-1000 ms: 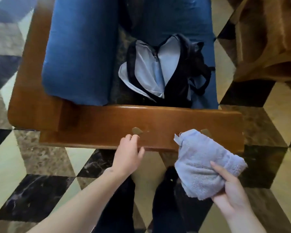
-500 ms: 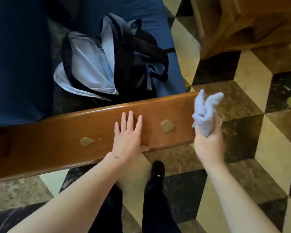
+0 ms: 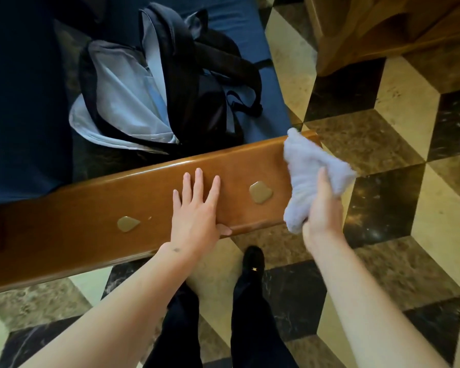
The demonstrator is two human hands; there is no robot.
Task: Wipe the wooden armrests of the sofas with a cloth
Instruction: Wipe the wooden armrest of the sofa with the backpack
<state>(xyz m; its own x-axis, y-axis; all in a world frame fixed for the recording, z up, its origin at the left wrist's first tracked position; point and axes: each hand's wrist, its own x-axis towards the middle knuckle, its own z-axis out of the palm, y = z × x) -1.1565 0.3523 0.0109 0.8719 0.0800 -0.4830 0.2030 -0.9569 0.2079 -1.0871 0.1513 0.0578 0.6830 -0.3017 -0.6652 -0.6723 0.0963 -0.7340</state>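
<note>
A glossy brown wooden armrest (image 3: pixel 72 235) runs across the view from lower left to the right. Two tan blotches sit on its top, one (image 3: pixel 128 223) to the left and one (image 3: pixel 260 192) to the right. My left hand (image 3: pixel 197 208) lies flat on the armrest between them, fingers spread, thumb over the near edge. My right hand (image 3: pixel 320 208) grips a pale grey-blue cloth (image 3: pixel 307 166), which rests on the armrest's right end.
Beyond the armrest, an open black backpack (image 3: pixel 170 83) with pale lining lies on the blue sofa seat (image 3: pixel 250 41). A wooden furniture piece (image 3: pixel 383 27) stands at the top right. Patterned marble floor (image 3: pixel 396 235) surrounds me; my legs and a shoe (image 3: pixel 253 258) stand below the armrest.
My left hand went from the armrest's near edge to lying flat on top. My right hand carried the cloth from beside the armrest's end onto its right end.
</note>
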